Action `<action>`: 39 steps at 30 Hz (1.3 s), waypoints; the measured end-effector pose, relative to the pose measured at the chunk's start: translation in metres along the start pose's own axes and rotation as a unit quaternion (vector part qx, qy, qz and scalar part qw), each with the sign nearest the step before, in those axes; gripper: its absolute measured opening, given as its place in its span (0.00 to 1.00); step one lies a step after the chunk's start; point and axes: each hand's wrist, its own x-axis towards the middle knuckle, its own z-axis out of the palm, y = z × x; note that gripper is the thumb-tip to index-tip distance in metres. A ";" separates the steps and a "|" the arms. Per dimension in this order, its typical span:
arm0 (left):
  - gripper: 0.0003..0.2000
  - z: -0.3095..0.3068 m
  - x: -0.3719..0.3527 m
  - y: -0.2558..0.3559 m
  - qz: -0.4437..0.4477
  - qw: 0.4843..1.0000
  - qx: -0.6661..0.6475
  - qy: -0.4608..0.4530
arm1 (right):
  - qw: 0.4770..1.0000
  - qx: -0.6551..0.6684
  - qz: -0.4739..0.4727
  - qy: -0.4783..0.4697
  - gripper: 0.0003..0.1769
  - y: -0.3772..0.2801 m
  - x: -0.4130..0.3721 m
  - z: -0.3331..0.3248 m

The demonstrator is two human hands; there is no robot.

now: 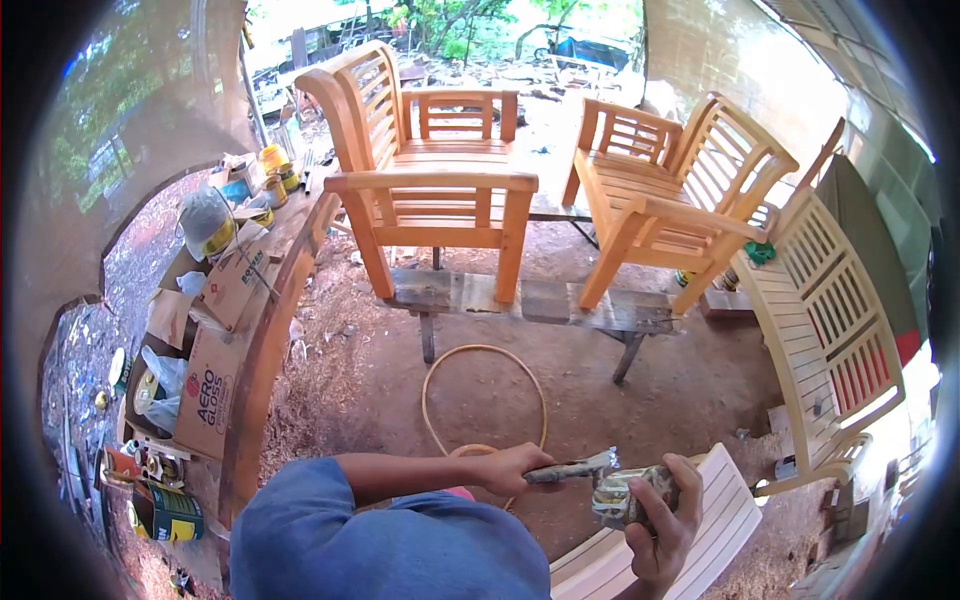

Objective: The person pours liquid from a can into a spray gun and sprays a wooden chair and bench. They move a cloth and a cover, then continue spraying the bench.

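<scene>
We look from one camera on the person's head, facing forward and steeply down, its wide round view bending straight lines and darkening at the edges. The blue shirt [390, 545] fills the near edge close below us, with the left hand [515, 468] and right hand [665, 515] just beyond; farther off we take in two wooden chairs [430, 182] and, at the far edge, greenery [465, 22].

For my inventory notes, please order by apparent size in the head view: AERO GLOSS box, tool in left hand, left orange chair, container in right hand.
1. Left orange chair
2. AERO GLOSS box
3. Container in right hand, partly hidden
4. Tool in left hand, similarly long but slimmer
</scene>
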 end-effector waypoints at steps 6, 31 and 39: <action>0.11 0.037 0.038 -0.005 -0.016 0.995 -0.081 0.057 | 0.929 0.264 0.031 0.257 0.28 0.080 -0.030 0.011; 0.27 -0.080 0.071 -0.053 0.169 0.877 -0.068 0.445 | 0.857 0.418 0.185 0.238 0.22 -0.005 0.236 0.130; 0.12 -0.192 0.085 -0.005 0.265 0.758 0.115 0.585 | 0.868 0.346 0.129 0.332 0.26 -0.002 0.329 0.190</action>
